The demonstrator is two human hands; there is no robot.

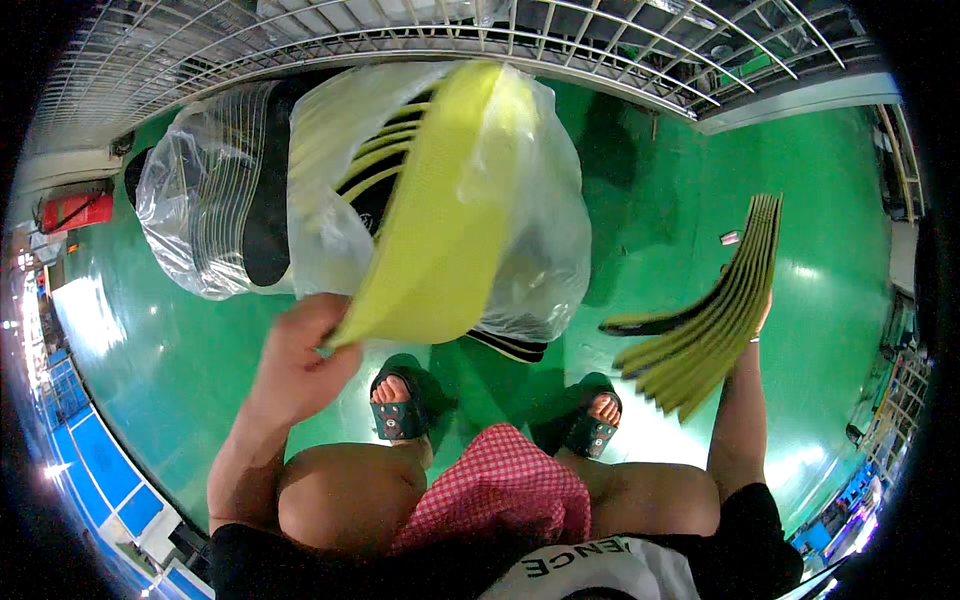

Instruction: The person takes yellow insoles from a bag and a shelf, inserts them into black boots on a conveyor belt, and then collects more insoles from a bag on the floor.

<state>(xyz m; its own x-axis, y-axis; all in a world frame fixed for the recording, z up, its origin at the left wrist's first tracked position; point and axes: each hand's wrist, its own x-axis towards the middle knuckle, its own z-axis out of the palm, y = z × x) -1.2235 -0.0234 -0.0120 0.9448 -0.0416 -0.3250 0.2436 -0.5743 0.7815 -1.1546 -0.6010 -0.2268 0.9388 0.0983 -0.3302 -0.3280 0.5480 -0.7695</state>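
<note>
My left hand [305,355] is closed, pinching the lower end of a yellow-green insole [430,240]. This insole stands up in front of a clear plastic bag [545,220] and hides part of it. Inside the bag, several black insoles with yellow-green edges [385,150] are stacked. Off to the right, my right hand [765,315] grips a fanned stack of yellow-green and black insoles [725,315]; the stack covers most of that hand. Below the bag, the tip of a black insole [508,346] pokes out.
Another plastic bag of stacked insoles [215,190] lies to the left on the green floor [680,240]. A metal wire cage [560,45] runs along the far side. My sandalled feet [398,405] are close below the bags. At far left stands a red object [78,212].
</note>
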